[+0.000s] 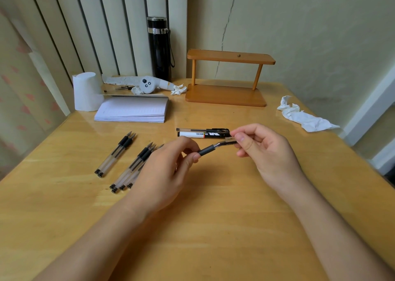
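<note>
Two hands: both work one pen, held above the table [213, 227] at its middle, close in front of me.
left hand [168, 165]: thumb and fingers are curled round the pen's barrel, with the fingertips at the black rubber grip.
right hand [263, 150]: thumb and forefinger pinch the clear end piece [230, 140] at the pen's tip; the other fingers are curled loosely below it.
pen [208, 150]: it spans the gap between the hands, its tip end rising toward two o'clock and clear of the tabletop.
step in hand: I judge it to be work on the tip end, fitting or freeing the clear piece. I cannot tell which.
next move: I would keep the left grip firm and move the right pinch straight along the pen's axis, so the tip does not bend.
loose pens [136, 163]: a bunch at nine o'clock of the left hand lies flat, partly hidden behind it, tips toward one o'clock.
pair of pens [116, 152]: side by side at ten o'clock, beyond that bunch.
box [203, 134]: a black-and-white box lies at twelve o'clock, just beyond the right fingertips, with a clear tube [198, 129] touching its far side.
notebook [132, 109]: lying open at eleven o'clock.
far edge: a wooden shelf [226, 95] at twelve o'clock, a black flask [159, 50] behind it, and a crumpled tissue [303, 116] at two o'clock.
</note>
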